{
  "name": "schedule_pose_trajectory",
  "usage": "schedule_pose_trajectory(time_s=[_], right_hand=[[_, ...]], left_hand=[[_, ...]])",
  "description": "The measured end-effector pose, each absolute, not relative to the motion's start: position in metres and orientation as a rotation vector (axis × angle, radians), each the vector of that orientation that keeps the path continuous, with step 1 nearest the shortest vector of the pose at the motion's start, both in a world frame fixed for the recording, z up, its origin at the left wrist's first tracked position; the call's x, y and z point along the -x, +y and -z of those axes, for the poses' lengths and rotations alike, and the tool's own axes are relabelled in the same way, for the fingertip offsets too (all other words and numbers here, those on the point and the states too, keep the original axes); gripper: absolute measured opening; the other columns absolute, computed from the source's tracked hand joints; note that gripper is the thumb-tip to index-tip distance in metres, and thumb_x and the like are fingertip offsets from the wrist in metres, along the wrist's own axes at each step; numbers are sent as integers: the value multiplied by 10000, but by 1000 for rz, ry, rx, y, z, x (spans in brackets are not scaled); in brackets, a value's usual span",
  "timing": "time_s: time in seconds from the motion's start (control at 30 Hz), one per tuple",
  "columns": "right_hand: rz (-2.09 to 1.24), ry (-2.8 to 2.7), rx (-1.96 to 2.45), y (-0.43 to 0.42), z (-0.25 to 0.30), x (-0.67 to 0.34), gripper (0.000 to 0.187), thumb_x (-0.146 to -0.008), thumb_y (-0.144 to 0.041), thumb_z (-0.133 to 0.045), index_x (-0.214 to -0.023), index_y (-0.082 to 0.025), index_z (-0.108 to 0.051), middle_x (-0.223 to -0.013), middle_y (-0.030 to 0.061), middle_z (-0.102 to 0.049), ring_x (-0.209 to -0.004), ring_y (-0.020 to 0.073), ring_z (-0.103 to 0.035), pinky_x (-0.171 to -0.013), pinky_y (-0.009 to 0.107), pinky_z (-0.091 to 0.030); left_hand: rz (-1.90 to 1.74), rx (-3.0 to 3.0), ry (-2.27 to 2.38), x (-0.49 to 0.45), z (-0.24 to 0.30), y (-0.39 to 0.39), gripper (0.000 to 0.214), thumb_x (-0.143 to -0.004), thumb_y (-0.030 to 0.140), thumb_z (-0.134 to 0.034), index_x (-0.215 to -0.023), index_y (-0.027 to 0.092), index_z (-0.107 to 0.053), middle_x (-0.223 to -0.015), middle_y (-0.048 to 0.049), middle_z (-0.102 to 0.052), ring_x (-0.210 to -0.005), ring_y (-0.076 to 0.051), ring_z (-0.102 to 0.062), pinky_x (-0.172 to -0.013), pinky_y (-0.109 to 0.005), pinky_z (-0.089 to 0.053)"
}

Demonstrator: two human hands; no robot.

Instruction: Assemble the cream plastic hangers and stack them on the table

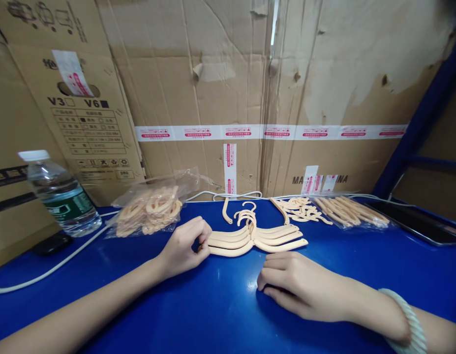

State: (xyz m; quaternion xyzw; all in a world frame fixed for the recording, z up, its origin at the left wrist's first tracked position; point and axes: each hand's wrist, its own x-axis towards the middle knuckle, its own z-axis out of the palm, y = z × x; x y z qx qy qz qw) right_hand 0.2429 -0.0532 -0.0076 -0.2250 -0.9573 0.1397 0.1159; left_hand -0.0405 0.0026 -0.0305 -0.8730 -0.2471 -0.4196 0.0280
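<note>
Several beige plastic hangers lie nested in a row in the middle of the blue table, their hooks pointing away from me. My left hand pinches the left arm end of the nearest hanger between thumb and forefinger. Just in front of the hangers' right arms, my right hand rests on the table with its fingers curled in, and nothing shows in them. Behind the row lie a loose hanger arm, another arm piece and a heap of loose hooks.
Clear bags of beige parts lie at left and right. A water bottle tilts over a black object at the left, near a white cable. A dark flat device lies far right. Cardboard walls the back.
</note>
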Motion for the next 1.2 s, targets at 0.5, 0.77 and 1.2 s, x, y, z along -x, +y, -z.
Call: schedule_pose_trajectory(time_s=[0.5,0.77,1.2], right_hand=[[-398,-2807,658,-54,7,-243,162,-927,-118,-436,-962,-171,-584,-865,62,-623,-782,163,-553,-682,254,-401],[-400,-2815,675,-56,7,-243,156,-934,-132,-433,-958,-175,-582,-866,62,-622,-787,164,-559,-688,252,-405],[-383,-2818,676,-55,6,-241,174,-938,-131,-418,-957,-170,-587,-851,64,-616,-765,164,-547,-671,260,-400]], left_hand=[[1261,2688,-710,41,31,3,300,-670,-44,-467,-711,214,-320,-671,17,-433,-637,-140,-421,-570,-268,-341],[1239,2688,-666,42,31,0,281,-683,-41,-472,-713,211,-352,-663,16,-423,-623,-144,-401,-562,-278,-331],[1196,2686,-654,40,28,-1,218,-718,-18,-478,-709,199,-453,-658,5,-491,-641,-149,-461,-566,-266,-391]])
